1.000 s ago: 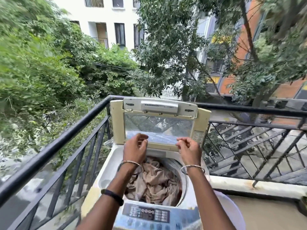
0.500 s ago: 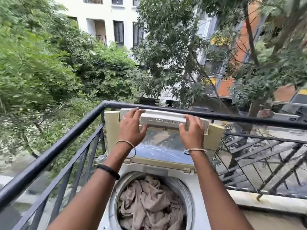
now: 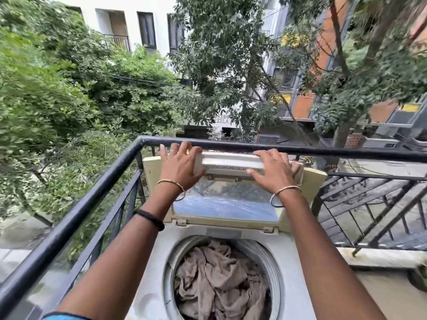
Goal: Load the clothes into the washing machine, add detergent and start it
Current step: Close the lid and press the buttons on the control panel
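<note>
Balcony setting: a black metal railing encloses the corner, with trees and apartment buildings beyond it. A top-loading washing machine stands in that corner, against the railing.

Lid: raised, folded at its middle hinge, standing nearly upright at the rear of the machine. Its clear panel faces the person; its cream frame is hinged to the machine top at two points.

Left hand: fingers spread, palm flat against the left end of the lid's upper folded section, fingertips reaching its top edge just under the railing bar. A ring, a thin bangle and a black band further down the forearm are visible.

Right hand: fingers spread, laid over the right end of the same upper section, thumb on its front face. A bangle sits at the wrist. Neither hand is closed into a grip; both press open-palmed on the lid.

Clothes: crumpled beige fabric filling the round drum opening, below and nearer the person than both hands, well apart from them and lying between the two forearms.
</note>
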